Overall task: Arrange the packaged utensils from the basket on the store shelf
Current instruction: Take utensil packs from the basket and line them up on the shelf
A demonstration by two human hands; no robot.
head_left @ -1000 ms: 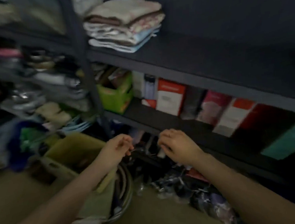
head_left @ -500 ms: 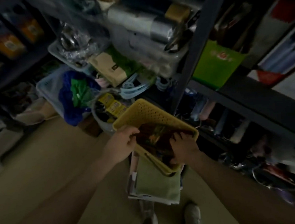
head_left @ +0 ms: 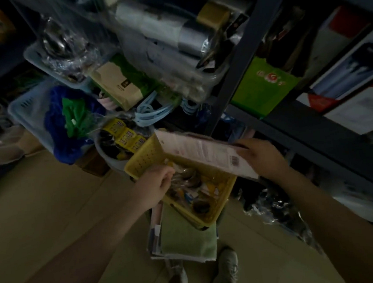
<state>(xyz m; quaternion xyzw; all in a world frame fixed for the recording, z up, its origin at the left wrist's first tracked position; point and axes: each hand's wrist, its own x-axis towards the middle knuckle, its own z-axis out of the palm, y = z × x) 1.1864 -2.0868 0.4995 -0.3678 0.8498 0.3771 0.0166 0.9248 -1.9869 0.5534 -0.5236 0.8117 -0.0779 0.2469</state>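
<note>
We see one yellow perforated basket (head_left: 142,161) sitting on a stack of flat packs topped by a green one (head_left: 188,237), low on the tan floor (head_left: 41,208) in front of dark metal shelving (head_left: 314,131). Our right hand (head_left: 263,157) holds one long flat pink-white package (head_left: 204,153) above the basket's far rim, fingers (head_left: 240,146) curled round its right end, barcode side facing up. Our left hand (head_left: 156,186) rests at the basket's near-left rim with its fingers bent down inside; whether they pinch anything we cannot tell. More small packaged items (head_left: 191,190) lie jumbled in the basket, too dim to count. On the shelf to the right stand one green box (head_left: 263,86) and several red-and-white boxes (head_left: 351,97). To the left are two pale blue bins (head_left: 22,105) and a round tub of yellow-labelled packs (head_left: 125,138). Two shoes (head_left: 226,265) show below. The room is dim and crowded.
</note>
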